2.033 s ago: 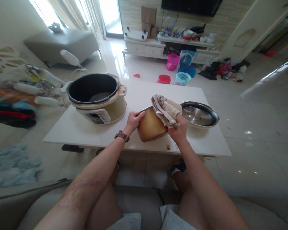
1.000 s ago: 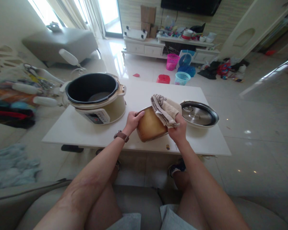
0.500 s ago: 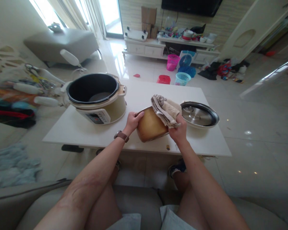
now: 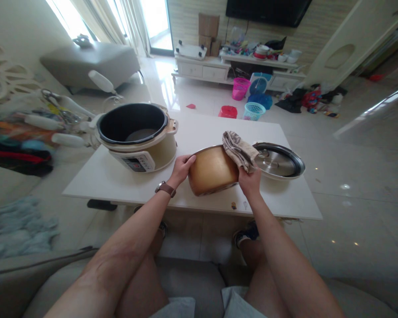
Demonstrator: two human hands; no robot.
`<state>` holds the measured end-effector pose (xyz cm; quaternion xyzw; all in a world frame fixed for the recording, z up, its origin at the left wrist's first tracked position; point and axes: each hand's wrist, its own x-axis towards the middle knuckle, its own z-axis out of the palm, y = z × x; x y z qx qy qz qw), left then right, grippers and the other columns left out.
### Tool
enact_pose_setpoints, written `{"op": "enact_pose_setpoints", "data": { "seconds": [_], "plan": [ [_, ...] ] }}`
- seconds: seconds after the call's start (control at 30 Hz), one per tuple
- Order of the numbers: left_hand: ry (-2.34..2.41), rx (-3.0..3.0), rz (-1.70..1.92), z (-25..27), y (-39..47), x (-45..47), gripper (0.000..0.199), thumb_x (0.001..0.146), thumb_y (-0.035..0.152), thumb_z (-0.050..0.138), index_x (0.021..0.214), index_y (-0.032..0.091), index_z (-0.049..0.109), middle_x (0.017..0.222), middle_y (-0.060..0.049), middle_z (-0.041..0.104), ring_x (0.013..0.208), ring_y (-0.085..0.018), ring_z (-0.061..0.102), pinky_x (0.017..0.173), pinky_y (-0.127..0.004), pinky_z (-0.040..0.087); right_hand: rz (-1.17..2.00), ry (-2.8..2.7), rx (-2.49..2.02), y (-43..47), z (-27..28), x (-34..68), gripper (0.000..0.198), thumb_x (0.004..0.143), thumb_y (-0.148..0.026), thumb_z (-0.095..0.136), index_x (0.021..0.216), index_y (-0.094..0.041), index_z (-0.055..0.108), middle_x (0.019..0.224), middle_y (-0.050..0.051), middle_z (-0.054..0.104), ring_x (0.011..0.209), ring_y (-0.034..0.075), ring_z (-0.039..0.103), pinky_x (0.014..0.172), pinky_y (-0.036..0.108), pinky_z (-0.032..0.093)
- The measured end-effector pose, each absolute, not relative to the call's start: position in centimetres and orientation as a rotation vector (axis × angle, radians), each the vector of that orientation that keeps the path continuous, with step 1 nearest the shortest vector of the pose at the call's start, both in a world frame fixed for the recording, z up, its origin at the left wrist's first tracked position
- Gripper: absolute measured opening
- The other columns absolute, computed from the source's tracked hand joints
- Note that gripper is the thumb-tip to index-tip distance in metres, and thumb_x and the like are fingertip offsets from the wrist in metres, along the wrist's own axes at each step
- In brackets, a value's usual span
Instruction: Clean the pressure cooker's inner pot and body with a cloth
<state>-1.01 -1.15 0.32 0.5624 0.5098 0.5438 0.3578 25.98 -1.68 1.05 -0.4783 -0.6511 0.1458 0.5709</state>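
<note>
A golden-brown inner cooking pot (image 4: 214, 170) is tilted over the front of the white table (image 4: 96, 181), its outer wall toward me. My left hand (image 4: 181, 170) grips its left rim, thumb on the outside. My right hand (image 4: 250, 179) is closed on a folded beige-and-brown cloth (image 4: 237, 148), which lies over the pot's right rim; the fingers are partly hidden. To the left stands the electric pressure cooker body (image 4: 159, 154), lidless, with a dark interior and a front control panel. Its round lid (image 4: 278, 163) rests upside down at the right, just behind my right hand.
Small stickers (image 4: 234, 206) mark the table's front edge. Beyond the table are a red stool or bin (image 4: 227, 112), a light-blue basket (image 4: 254, 111) and a pink basket (image 4: 240, 88). A white metal rack (image 4: 99, 81) with rounded arms reaches in beside the cooker.
The cloth and my right hand have moved a little to the right along the pot's rim, baring more of its golden wall. My left hand keeps its grip on the left rim.
</note>
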Motion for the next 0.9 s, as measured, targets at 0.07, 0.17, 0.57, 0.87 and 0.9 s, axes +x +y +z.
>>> {"op": "enact_pose_setpoints", "data": {
  "seconds": [0.07,0.17,0.57,0.87,0.9],
  "plan": [
    [1.327,1.492,1.416,1.7,-1.2,-0.7,0.059,0.087,0.061,0.062,0.056,0.021,0.032,0.058,0.003,0.025,0.059,-0.01,0.024,0.056,-0.029,0.015,0.35,-1.53,-1.121,-1.7,1.1,25.9,0.03,0.093,-0.034,0.068,0.118,-0.02,0.076,0.117,0.014,0.082,0.115,0.033,0.077,0.107,0.053,0.059],
    [1.377,1.522,1.36,3.0,-1.3,0.0,0.061,0.086,0.06,0.066,0.054,0.021,0.032,0.057,0.003,0.024,0.058,-0.01,0.022,0.056,-0.03,0.013,0.33,-1.56,-1.113,-1.8,1.2,25.9,0.029,0.094,-0.035,0.066,0.115,-0.02,0.076,0.113,0.014,0.082,0.111,0.033,0.077,0.104,0.053,0.061],
    [1.412,1.508,1.413,1.4,-0.8,0.8,0.061,0.082,0.058,0.067,0.048,0.021,0.032,0.052,0.004,0.023,0.055,-0.009,0.022,0.052,-0.029,0.015,0.037,-2.199,-0.846,-5.3,4.9,25.0,0.042,0.1,-0.047,0.055,0.137,-0.032,0.068,0.146,0.006,0.071,0.147,0.036,0.057,0.121,0.059,0.046],
    [1.383,1.391,1.464,-0.1,-1.6,0.2,0.067,0.085,0.064,0.066,0.052,0.022,0.026,0.054,0.004,0.021,0.055,-0.009,0.018,0.054,-0.031,0.012,0.269,-1.673,-1.127,-2.8,2.2,25.8,0.036,0.096,-0.041,0.061,0.122,-0.019,0.075,0.118,0.017,0.081,0.116,0.035,0.076,0.106,0.053,0.059],
    [1.389,1.363,1.491,-0.7,-1.7,0.1,0.067,0.085,0.066,0.065,0.052,0.023,0.025,0.055,0.004,0.02,0.055,-0.009,0.018,0.054,-0.031,0.012,0.298,-1.619,-1.15,-2.6,2.0,25.8,0.034,0.095,-0.039,0.063,0.119,-0.018,0.076,0.116,0.016,0.081,0.114,0.034,0.076,0.107,0.052,0.059]
  ]
}}
